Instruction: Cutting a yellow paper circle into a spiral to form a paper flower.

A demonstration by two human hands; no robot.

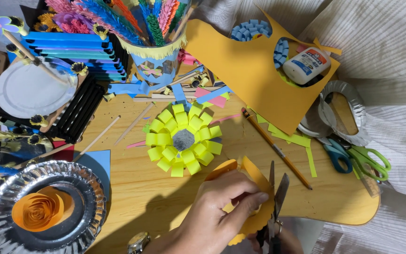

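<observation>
Matt orange paper piece (252,175), shiny metal scissors (277,190), smooth wooden board (156,188)

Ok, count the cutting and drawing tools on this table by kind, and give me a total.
Scissors: 3, namely the black pair cutting the orange paper pinched by the left hand, a blue pair and a green pair
Pencils: 1, orange
Glue bottles: 1, white
Total: 5
</observation>
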